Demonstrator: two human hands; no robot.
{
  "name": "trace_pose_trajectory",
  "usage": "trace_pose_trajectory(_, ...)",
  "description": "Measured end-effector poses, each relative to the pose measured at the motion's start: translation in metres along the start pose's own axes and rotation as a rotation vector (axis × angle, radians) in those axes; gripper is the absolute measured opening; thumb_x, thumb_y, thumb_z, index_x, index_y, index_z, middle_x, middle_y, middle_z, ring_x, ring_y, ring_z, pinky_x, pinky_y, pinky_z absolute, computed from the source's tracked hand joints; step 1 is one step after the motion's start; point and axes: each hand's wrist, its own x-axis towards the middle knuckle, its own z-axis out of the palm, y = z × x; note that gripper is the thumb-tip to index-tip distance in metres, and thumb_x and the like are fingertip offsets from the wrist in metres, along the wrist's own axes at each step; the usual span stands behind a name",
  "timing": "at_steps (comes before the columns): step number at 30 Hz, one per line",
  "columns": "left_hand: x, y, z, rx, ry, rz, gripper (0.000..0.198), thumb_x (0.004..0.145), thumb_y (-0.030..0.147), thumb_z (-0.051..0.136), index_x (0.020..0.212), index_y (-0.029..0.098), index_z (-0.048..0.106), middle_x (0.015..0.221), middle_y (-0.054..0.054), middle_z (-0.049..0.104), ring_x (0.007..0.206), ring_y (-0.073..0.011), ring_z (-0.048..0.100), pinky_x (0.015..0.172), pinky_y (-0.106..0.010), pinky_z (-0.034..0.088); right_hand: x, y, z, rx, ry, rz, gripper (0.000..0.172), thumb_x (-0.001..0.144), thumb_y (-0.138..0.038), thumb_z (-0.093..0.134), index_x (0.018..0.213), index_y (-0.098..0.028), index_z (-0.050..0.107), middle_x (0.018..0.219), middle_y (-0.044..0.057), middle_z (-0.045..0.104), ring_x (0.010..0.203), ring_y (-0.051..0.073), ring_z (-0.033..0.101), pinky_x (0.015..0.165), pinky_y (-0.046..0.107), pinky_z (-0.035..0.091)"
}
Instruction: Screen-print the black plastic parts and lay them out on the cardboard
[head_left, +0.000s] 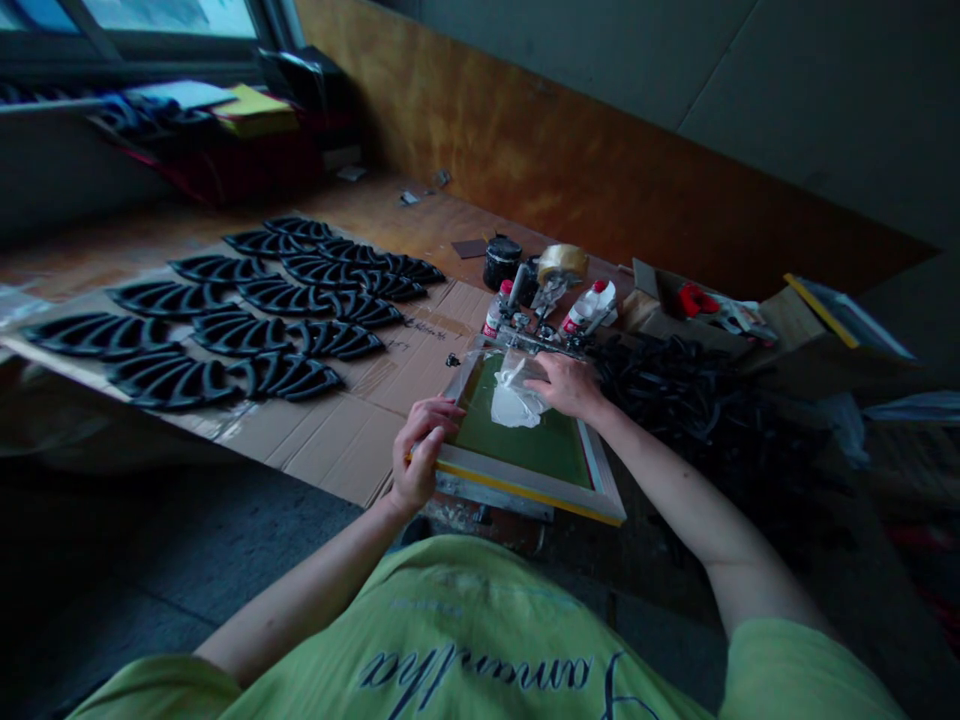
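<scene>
A wooden-framed printing screen [525, 482] with green mesh lies in front of me on a low bench. My left hand [421, 447] is closed on the frame's left edge, fingers curled over the wood. My right hand [568, 385] presses a crumpled white cloth [516, 398] onto the green mesh near the far end. The frame's far end sits under metal clamps [536, 335].
Several black fan-shaped pieces [247, 310] lie in rows on cardboard to the left. Behind the screen stand a black pot [501, 260], a tape roll [562, 262] and white bottles [591, 305]. A pile of black parts [675, 385] lies right, cardboard boxes [780, 320] beyond.
</scene>
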Motion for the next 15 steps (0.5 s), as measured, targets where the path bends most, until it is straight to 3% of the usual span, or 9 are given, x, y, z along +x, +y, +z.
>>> trace_pose_trajectory(11, 0.0008, -0.0023, -0.0020, 0.040, -0.025, -0.028, 0.030, 0.094, 0.036, 0.046, 0.080, 0.020, 0.067, 0.097, -0.008, 0.072, 0.106, -0.0251, 0.061, 0.107, -0.049, 0.044, 0.0056, -0.0025, -0.0018, -0.005, -0.010, 0.040, 0.023, 0.092, -0.040, 0.063, 0.104, -0.020, 0.064, 0.110, 0.008, 0.073, 0.101, 0.024, 0.066, 0.076, 0.029, 0.044)
trace_pose_trajectory(15, 0.0033, 0.0007, -0.0013, 0.036, -0.035, -0.036, 0.030, 0.094, 0.038, 0.047, 0.078, 0.021, 0.066, 0.095, -0.008, 0.072, 0.105, -0.0248, 0.061, 0.108, -0.049, 0.044, 0.0094, -0.0033, -0.0021, -0.012, 0.063, 0.076, 0.021, 0.092, -0.039, 0.063, 0.103, -0.020, 0.064, 0.109, 0.010, 0.072, 0.101, 0.025, 0.066, 0.076, 0.030, 0.044)
